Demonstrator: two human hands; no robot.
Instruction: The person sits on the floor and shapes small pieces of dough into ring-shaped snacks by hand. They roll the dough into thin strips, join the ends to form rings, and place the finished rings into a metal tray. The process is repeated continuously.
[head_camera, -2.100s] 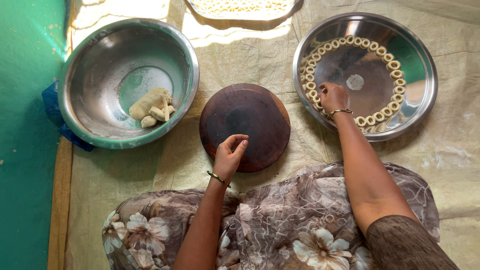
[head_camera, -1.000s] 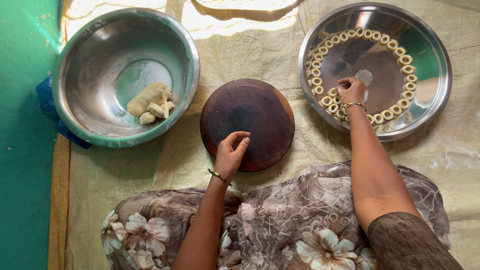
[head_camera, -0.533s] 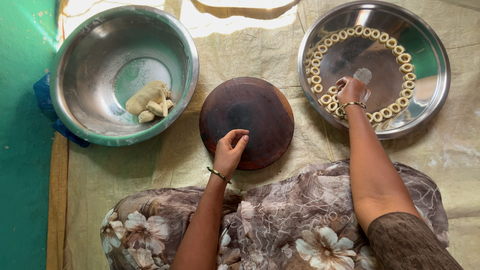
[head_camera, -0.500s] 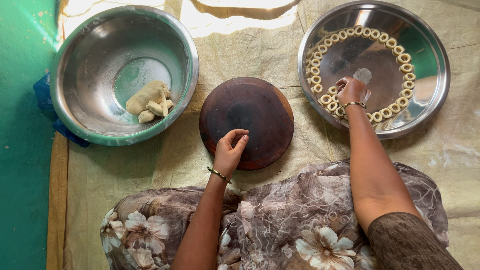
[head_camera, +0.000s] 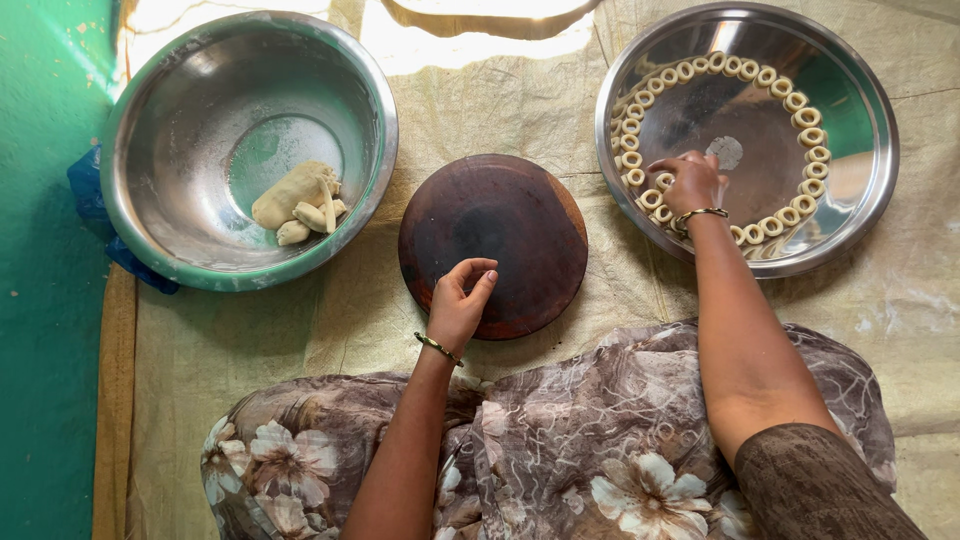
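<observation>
Meanwhile the right hand (head_camera: 690, 183) pinches a dough ring (head_camera: 664, 182) in the steel tray (head_camera: 860, 210); the left hand (head_camera: 460, 300) rests loosely curled on the round board (head_camera: 520, 215).

Dark brown round board (head_camera: 492, 243), silver bowl (head_camera: 160, 100), floral grey-brown cloth (head_camera: 560, 450).

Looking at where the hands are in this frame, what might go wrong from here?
The right hand reaches into the steel tray, right beside the dough rings laid in a close circle; a small slip might squash or shift neighbouring rings. The round wooden board lies on creased sheeting, so it may rock under the left hand resting at its edge.
</observation>
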